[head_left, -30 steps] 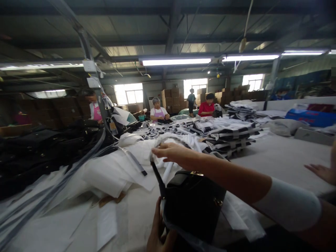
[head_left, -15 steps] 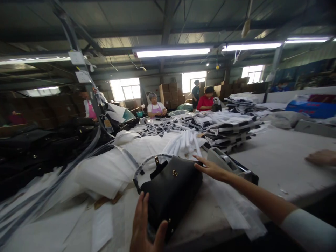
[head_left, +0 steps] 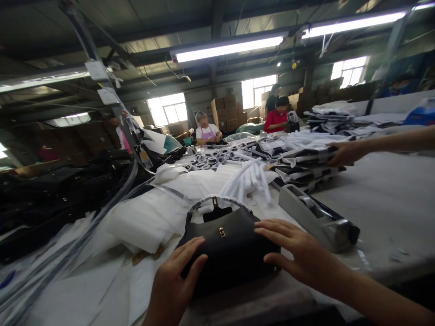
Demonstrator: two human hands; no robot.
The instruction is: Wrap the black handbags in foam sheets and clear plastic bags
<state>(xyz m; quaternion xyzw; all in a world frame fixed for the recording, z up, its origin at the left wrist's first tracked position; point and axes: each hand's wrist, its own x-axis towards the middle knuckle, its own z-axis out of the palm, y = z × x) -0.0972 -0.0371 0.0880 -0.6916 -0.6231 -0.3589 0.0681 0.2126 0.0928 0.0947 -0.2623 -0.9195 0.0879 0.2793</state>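
- Black handbag point(head_left: 234, 258) sits on the near part of the bench point(head_left: 390, 194), between the wearer's two hands.
- Left hand point(head_left: 175, 271) and right hand point(head_left: 295, 246) lie against either side of it, fingers extended and thumbs apart, not curled round anything.
- Clear film appears to cover the handle point(head_left: 194, 207), so that part looks done. The flap point(head_left: 215, 215) is raised behind the front and its metal-tipped tab is off the clasp point(head_left: 222, 232), so closing looks left to do. No outer wrapping shows on the body; its inside is hidden.
- Just right of the bag stands a grey tape dispenser point(head_left: 306, 217); to the left, loose white sheets point(head_left: 136, 226) overlap across the surface.
- Beyond the bag lie white tubes point(head_left: 251, 179), then a scatter of ring-like pieces point(head_left: 209, 158). At right, a co-worker's hand point(head_left: 345, 153) touches a stack of black-and-white pieces point(head_left: 306, 158).
- Far left, dark bags point(head_left: 64, 181) are heaped beside a metal post point(head_left: 124, 129).
- Farther off, people sit working, one in a pink apron point(head_left: 208, 134), one in a red top point(head_left: 272, 121).
- Cartons point(head_left: 222, 111), bright windows point(head_left: 168, 111) and tube lamps point(head_left: 231, 49) fill the back and roof.
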